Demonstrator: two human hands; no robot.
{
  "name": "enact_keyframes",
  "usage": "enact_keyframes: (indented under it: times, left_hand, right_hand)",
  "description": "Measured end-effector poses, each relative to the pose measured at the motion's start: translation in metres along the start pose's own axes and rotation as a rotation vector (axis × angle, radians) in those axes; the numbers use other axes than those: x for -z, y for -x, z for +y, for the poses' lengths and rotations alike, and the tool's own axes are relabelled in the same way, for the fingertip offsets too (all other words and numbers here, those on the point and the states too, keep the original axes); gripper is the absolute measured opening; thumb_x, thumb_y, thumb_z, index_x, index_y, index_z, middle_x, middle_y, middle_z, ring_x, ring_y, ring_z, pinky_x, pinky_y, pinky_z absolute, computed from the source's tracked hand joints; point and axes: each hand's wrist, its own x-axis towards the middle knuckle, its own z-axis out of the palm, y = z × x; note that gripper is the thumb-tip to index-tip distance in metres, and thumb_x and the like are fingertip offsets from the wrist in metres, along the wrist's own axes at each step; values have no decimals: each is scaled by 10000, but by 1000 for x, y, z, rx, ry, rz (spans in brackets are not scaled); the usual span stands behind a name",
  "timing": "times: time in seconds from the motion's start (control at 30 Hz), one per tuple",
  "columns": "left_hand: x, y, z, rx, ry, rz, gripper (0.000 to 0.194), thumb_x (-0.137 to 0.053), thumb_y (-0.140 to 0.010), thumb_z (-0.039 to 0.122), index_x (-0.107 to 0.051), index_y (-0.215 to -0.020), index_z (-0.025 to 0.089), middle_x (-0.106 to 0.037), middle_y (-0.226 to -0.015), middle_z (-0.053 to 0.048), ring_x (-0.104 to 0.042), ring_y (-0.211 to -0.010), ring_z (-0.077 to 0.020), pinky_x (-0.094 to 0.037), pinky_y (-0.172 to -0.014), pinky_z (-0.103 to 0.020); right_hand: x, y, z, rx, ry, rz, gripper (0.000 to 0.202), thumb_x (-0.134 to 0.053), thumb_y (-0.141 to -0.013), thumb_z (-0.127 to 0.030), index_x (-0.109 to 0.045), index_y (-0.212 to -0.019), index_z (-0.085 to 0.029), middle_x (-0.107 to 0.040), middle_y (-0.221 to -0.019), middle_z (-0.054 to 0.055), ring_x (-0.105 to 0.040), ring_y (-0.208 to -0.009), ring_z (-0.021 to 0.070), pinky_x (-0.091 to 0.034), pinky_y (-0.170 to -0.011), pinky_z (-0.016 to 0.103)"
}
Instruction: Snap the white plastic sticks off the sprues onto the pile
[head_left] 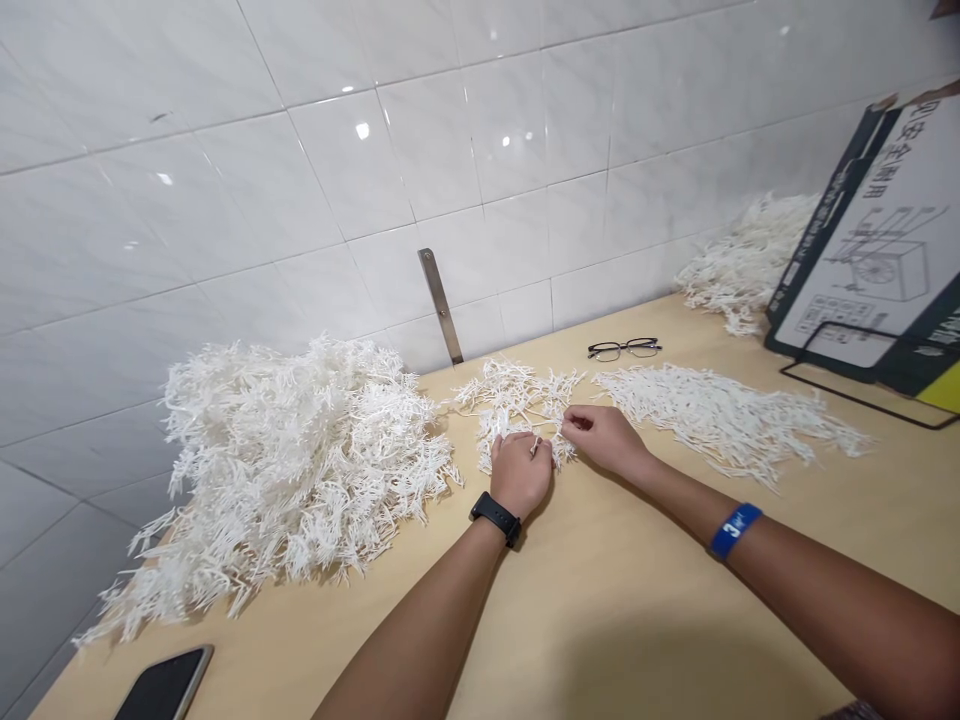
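Note:
In the middle of the table lies a small loose pile of thin white branching strands (502,385). My left hand (521,470), with a black watch on its wrist, rests at the near edge of this pile; its fingers are curled down, and a bit of white strand shows between them. Close by on the right, my right hand (607,437) is closed in a pinch at the pile's right edge. What its fingertips hold is too small to make out. A large tangled heap of the same strands (300,460) stands to the left, and a flatter spread layer (720,415) lies to the right.
Dark-framed glasses (624,349) lie behind the spread layer. A phone (165,685) is at the near left. At the right, a printed box (874,250) stands by a black wire frame (870,402), with more white strands (750,260) behind. A metal strip (440,305) is against the tiled wall.

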Motion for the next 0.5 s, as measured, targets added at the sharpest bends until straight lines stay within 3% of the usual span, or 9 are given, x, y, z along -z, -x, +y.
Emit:
enact_keyframes:
  times: [0.37,0.5]
  left_hand:
    - [-1,1,2,0,17,24,376,-371,-871,261,-471,-515,195,-654,-719,-38,-590,-910,-217,-274,-1091,-452]
    - [1,3,-3,44,36,53,348,-359,-830,198,-340,-483,190,-556,-567,-3,-556,-695,-164,-262,-1111,-434]
  right_hand:
    - [1,1,-2,64,85,74,179,-493,-745,-294,-552,-608,-195,-563,-564,-1,-434,-540,129,-267,-511,245]
    - [22,-9,21,-95,32,273,177,-457,-765,-306,-497,-631,-198,-520,-555,2,-396,-514,131,-240,-482,254]
